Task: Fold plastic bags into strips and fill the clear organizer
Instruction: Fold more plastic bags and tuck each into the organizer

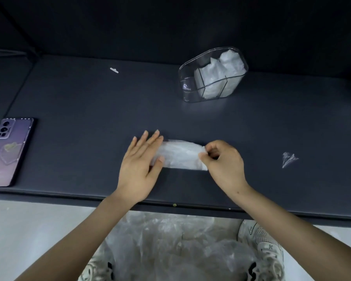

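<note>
A folded clear plastic bag (181,156) lies as a short flat strip on the dark table (89,118), near the front edge. My left hand (141,165) rests flat on the strip's left end with straight fingers. My right hand (224,161) pinches the strip's right end between thumb and curled fingers. The clear organizer (212,77) stands at the back right of the table. Two of its compartments hold white folded bags, and its left compartment looks empty.
A phone in a purple case (9,151) lies at the table's left edge. A crumpled scrap of clear plastic (289,159) sits to the right, and a small white strip (114,70) lies at the back. A heap of loose plastic bags (170,246) lies below the table by my shoes.
</note>
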A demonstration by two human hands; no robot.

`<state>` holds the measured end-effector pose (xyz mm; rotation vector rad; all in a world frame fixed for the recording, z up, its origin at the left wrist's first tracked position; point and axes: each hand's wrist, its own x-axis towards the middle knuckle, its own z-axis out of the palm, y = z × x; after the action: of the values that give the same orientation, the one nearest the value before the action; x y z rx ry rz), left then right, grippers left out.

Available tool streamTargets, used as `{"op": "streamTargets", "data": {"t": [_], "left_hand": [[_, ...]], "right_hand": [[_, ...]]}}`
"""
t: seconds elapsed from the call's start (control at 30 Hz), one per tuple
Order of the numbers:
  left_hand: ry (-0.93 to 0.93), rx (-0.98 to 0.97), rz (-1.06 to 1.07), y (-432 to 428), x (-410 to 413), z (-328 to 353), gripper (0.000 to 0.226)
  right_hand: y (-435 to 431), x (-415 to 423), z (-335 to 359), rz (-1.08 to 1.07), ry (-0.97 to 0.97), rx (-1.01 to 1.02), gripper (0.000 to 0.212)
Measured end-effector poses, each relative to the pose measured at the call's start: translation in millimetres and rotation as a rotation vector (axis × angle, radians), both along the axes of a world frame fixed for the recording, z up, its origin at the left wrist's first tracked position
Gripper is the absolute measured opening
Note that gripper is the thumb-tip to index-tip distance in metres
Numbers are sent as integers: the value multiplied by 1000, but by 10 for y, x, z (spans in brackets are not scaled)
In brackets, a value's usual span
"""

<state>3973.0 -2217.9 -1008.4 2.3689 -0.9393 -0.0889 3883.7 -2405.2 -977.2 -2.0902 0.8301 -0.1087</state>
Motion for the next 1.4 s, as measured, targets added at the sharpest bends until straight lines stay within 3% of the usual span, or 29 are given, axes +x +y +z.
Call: {"op": "streamTargets", "data": {"t": [0.1,0.2,0.27,0.37,0.47,0.53,0.63,0.73,0.87,0.97,1.3,1.4], "left_hand": [[62,-59,42,-50,81,150,57],[373,-57,34,-143,146,313,68],[473,-66,18,-173,180,341,67],[724,-160,8,-181,221,382,46],[909,-290,40,-198,188,399,26],[926,-379,158,-232,145,394,16],[1001,-507,349,-272,86,382,9],[1024,-581,408,-312,31,375,17],[1144,-701,428,-293,21,419,17],[1206,-752,392,-195,82,432,10],[1029,-677,345,-202,80,398,10],[1105,-726,352,-202,91,423,11]], "right_hand": [[-74,85,109,51,-63,274,22],[-126,221,239,208,-120,449,28],[-160,314,332,331,-111,484,35],[-214,440,444,467,-42,445,42],[-193,535,485,393,-99,469,43],[-130,545,439,213,-162,538,34],[13,446,308,30,-58,735,30],[145,346,243,85,56,828,25],[206,373,245,83,-6,779,5],[171,390,262,97,-15,760,8],[162,366,246,40,-64,804,16],[177,372,248,32,-121,794,13]]}}
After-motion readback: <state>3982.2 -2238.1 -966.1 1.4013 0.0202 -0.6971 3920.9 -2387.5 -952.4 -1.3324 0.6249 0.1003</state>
